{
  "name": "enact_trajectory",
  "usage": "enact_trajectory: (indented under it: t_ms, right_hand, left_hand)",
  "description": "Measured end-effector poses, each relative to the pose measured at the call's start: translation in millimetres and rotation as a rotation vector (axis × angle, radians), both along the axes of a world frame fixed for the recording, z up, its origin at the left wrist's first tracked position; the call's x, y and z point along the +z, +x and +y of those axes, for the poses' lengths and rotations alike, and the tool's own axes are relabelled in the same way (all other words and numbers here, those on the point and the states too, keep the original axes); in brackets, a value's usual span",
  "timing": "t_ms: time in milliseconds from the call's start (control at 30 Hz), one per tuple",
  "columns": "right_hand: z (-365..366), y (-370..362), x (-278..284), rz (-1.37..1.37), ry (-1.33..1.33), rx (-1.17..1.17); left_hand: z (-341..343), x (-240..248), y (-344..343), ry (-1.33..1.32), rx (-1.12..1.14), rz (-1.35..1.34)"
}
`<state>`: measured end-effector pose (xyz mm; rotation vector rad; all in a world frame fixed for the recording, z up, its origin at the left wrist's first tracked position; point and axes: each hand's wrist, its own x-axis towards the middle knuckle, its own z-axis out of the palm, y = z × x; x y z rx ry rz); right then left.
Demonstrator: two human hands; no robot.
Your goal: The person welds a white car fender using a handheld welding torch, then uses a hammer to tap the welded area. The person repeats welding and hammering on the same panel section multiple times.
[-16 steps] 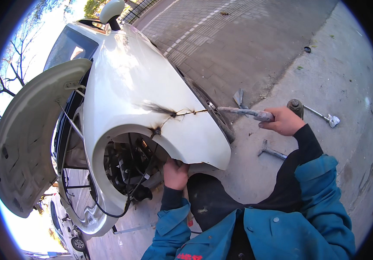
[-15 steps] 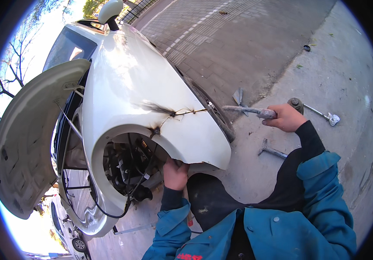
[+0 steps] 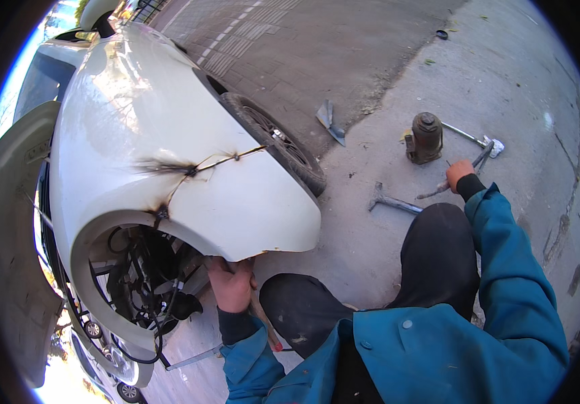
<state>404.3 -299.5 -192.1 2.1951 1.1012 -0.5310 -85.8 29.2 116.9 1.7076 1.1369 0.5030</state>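
A white car fender (image 3: 189,114) fills the left and middle, with a torn, blackened crack (image 3: 192,170) running across it. At its lower edge, my left hand (image 3: 231,286) is closed round a tool whose wooden handle (image 3: 268,324) slants down beside my knee. The tool's upper end is hidden behind the fender. Out to the right, low over the concrete, my right hand (image 3: 462,175) is closed on a dirty grey metal bar (image 3: 431,193). Just beyond that hand lies a rod with a silvery lump (image 3: 496,146) at its end. A hammer-like metal tool (image 3: 394,203) rests by my right knee.
A rusty bottle jack (image 3: 426,140) stands upright near my right hand. Beyond the fender are a wheel (image 3: 273,138) and a grey pointed metal piece (image 3: 330,122). The raised hood (image 3: 7,249) is at far left; cables (image 3: 158,289) hang inside the round opening.
My right hand has moved right and away from the fender with the grey bar, down toward the tools by the jack. My left hand stays at the fender's lower edge. The view has shifted right.
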Motion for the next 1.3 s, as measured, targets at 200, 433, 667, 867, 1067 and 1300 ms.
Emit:
enact_trajectory:
  t_ms: [200,433,667,867,1067,1300]
  right_hand:
    - [44,-20,20,0.102,0.038,0.105]
    - [108,-23,68,0.389,0.452,0.384]
    - [139,-47,142,0.386,0.405,0.298]
    - [130,-176,288,1.449,0.975,0.527]
    - [133,-314,313,2.032,1.237,-0.437]
    - [169,-244,341,1.668,1.931,-0.598]
  left_hand:
    - [-29,1,-38,-0.035,0.080,0.082]
    - [-79,-14,-105,-0.159,0.167,0.027]
    - [-125,-20,-135,0.307,0.008,0.192]
    - [-125,15,-55,0.163,-0.138,0.067]
    - [-114,26,7,0.270,-0.466,0.036]
    - [-68,15,-14,0.134,0.236,-0.315]
